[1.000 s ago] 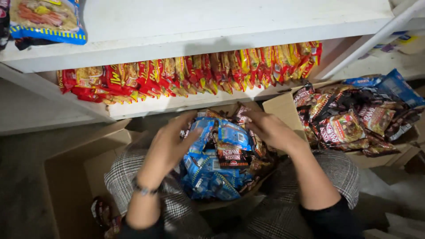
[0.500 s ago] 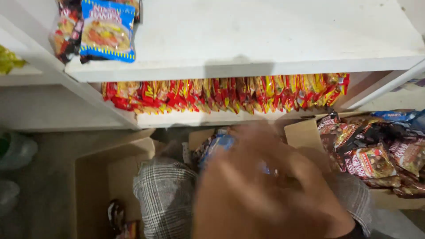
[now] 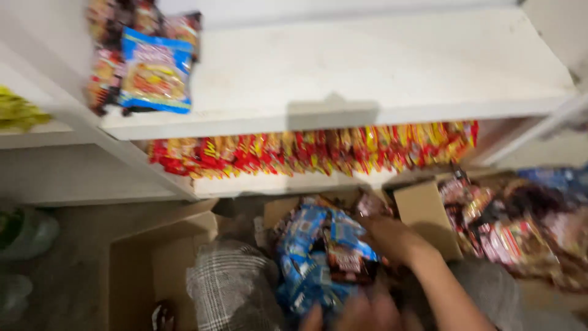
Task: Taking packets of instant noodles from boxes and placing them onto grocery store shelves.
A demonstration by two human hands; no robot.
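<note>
The right hand [image 3: 392, 239] is reaching down into a cardboard box [image 3: 422, 211] near the middle of the scene, and its fingers are curling around the right side of a bundle of blue and dark snack packets [image 3: 324, 260]. The picture is blurring here, so how tightly the fingers are closing cannot be told. The left hand [image 3: 361, 312] is showing only as a smear at the near edge, just below the packets, with fingertips poking up; whether it is gripping anything cannot be told. The packets are sitting in the box, just right of a knee in checked trousers [image 3: 233, 288].

Farther off, a row of red and yellow packets [image 3: 306, 150] is lining the lower shelf [image 3: 288, 182]. On the white upper shelf [image 3: 392, 67], a blue packet [image 3: 154, 70] is lying at the far left on top of other packets. To the right, another box of dark red packets [image 3: 514, 233] is standing open. An open brown box [image 3: 141, 270] is sitting on the left.
</note>
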